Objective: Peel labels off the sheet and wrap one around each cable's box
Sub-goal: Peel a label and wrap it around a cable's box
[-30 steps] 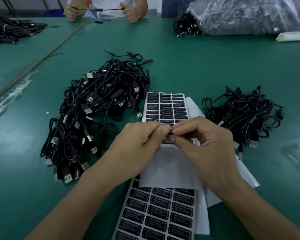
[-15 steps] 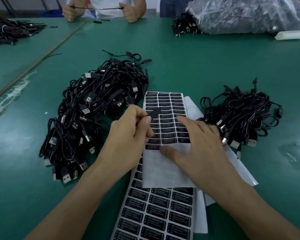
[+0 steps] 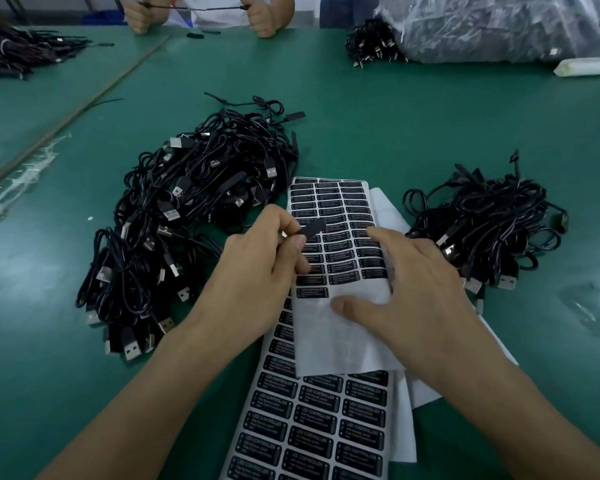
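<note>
My left hand (image 3: 257, 271) pinches a small black cable box (image 3: 312, 227) between thumb and forefinger, holding it above the upper label sheet (image 3: 333, 216). That white sheet carries rows of black labels; its lower part is bare backing. My right hand (image 3: 406, 292) lies flat with spread fingers on the sheet, thumb on the bare backing. A second full label sheet (image 3: 309, 427) lies underneath, nearer me. A big heap of black USB cables (image 3: 187, 230) sits to the left, a smaller heap (image 3: 492, 226) to the right.
Across the green table (image 3: 395, 126) another person's hands (image 3: 260, 15) stretch a cable. A clear plastic bag of cables (image 3: 499, 26) lies at the far right, a white packet (image 3: 586, 66) beside it. More cables (image 3: 18, 53) are at the far left.
Both hands were pinched together over the sheet. They have parted: my left hand keeps the black box, my right hand has dropped flat onto the label sheet.
</note>
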### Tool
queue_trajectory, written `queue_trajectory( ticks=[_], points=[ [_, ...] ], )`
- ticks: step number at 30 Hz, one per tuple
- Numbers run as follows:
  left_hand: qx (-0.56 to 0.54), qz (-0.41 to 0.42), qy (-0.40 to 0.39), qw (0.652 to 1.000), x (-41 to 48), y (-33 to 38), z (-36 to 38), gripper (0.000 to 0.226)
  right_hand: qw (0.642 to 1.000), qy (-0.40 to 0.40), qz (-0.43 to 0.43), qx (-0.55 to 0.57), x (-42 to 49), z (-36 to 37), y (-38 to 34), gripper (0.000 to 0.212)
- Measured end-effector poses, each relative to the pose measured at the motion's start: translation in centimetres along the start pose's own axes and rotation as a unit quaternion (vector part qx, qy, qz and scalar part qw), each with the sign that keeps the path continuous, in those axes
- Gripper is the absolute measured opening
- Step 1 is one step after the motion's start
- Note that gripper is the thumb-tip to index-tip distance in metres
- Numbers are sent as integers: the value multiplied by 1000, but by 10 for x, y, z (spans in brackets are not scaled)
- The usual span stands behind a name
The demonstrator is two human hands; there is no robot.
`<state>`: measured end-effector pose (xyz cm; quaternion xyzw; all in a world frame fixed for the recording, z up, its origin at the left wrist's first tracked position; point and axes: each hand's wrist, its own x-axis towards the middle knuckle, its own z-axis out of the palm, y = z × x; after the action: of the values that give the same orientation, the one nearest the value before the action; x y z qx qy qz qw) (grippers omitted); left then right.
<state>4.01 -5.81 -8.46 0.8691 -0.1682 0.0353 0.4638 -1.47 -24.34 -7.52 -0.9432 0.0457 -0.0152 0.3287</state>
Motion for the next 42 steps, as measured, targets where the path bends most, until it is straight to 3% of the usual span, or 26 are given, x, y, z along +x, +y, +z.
queue_trajectory(
  ticks=[6, 9, 13, 23, 29, 42],
  points=[
    [-36, 13, -30, 999, 0, 6, -3, 12, 991, 27, 7, 131, 3, -4, -2, 96],
    [-35, -7, -81, 996, -1, 6, -5, 12, 977, 33, 11, 209, 4, -5, 1, 87],
    [27, -17, -133, 991, -1, 7, -8, 30, 961, -2, 18, 276, 7, -5, 2, 79],
    [-6, -5, -96, 995, -4, 15, -11, 49, 959, -4, -1, 283, 9, 3, 4, 73],
    [-1, -2, -88, 996, -5, 20, -8, 40, 965, -5, 0, 263, 9, 8, 5, 74],
    [27, -5, -59, 998, -5, 21, -2, 43, 973, 9, 10, 229, 9, 11, -3, 69]
  ],
)
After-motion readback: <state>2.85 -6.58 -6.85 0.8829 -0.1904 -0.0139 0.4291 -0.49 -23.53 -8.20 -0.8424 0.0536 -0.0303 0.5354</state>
